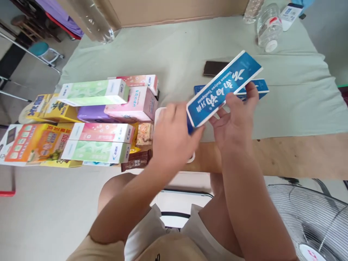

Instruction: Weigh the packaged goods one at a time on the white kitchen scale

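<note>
A blue Yunnan Baiyao toothpaste box (223,88) is held tilted above the table, its right end higher than its left. My right hand (235,116) grips its lower right side between thumb and fingers. At the box's left end is my left hand (172,134), slightly blurred, fingers curled and thumb against the lower corner. Beneath my left hand lies a white flat object (191,158), mostly covered, so its kind is unclear. A second blue box (262,88) lies on the table behind my right hand, partly hidden. A dark phone (214,68) rests just beyond the held box.
Stacked cartons, including a green-and-white box (94,92), a pink box (132,103) and orange packs (40,143), fill the left side. A wrapped snack (144,134) and a brown packet (136,160) sit nearby. A plastic bottle (269,29) lies far right; a fan (310,217) stands below.
</note>
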Demonstrator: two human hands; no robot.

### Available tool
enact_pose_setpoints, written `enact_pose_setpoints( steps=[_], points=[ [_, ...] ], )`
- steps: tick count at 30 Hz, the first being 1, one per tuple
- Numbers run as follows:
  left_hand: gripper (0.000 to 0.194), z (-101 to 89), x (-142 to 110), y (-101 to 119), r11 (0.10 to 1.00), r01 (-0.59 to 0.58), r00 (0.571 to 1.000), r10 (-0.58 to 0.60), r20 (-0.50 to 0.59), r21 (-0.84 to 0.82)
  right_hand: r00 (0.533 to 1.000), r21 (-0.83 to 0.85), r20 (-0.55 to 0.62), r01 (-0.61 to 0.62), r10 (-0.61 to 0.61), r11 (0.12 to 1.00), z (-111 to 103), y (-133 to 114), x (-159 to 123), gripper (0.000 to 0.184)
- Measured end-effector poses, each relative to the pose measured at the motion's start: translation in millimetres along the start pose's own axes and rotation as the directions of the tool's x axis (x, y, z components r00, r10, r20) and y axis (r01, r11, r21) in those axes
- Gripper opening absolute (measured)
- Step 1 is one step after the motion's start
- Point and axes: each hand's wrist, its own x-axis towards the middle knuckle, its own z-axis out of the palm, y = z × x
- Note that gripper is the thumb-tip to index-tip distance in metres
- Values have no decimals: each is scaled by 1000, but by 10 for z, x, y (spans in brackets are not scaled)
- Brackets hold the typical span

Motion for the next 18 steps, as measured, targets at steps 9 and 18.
enact_pose_setpoints(
  steps=[9, 18],
  points=[
    [62, -297, -527, -343, 973, 10, 950, 63, 305, -232, 987, -262, 148, 95, -57, 960, 430, 148, -434, 69],
    [59, -270, -510, -731, 988, -17, 952, 63, 299, -155, 962, -281, 252, 177, -105, 943, 521, 518, -453, 80]
  ],
)
